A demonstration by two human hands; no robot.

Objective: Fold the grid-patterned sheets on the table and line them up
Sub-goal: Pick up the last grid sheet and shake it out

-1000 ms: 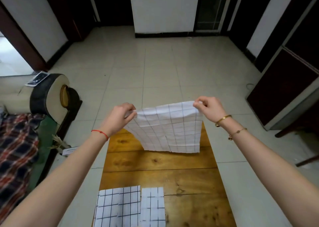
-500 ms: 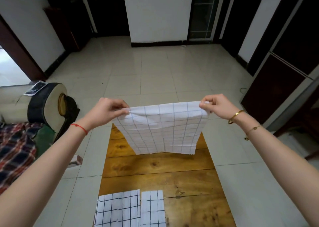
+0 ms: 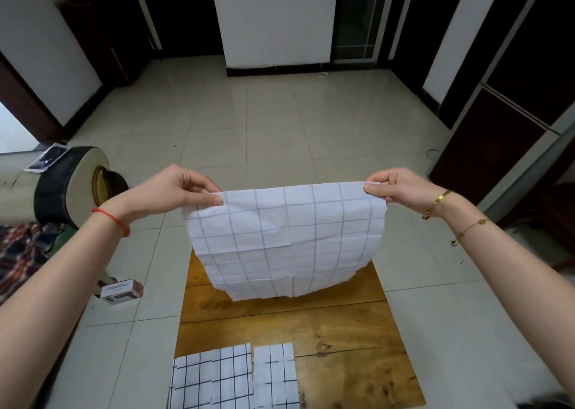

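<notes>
- A creased white paper sheet printed with a pale blue grid (image 3: 286, 237) hangs spread in the air above the far end of the yellowish wooden plank tabletop (image 3: 311, 321); its lower edge is ragged and clear of the wood.
- The left hand (image 3: 174, 190) pinches the sheet's upper left corner between thumb and curled fingers; the right hand (image 3: 401, 187) pinches the upper right corner the same way, so the top edge runs taut between them.
- A folded white sheet with a dark grid (image 3: 213, 377) lies flat at the tabletop's near left corner, and a narrower folded white grid sheet (image 3: 275, 376) lies just beside it on the right, their edges almost touching.
- The right half of the tabletop shows bare wood with dark knots.
- A small white and pink cardboard box (image 3: 121, 291) lies on the pale tiled floor (image 3: 280, 128) left of the table; its label is too small to read.
- A round dark-rimmed sofa arm (image 3: 71, 184) stands further left, with a red plaid cloth (image 3: 21, 253) below it.
</notes>
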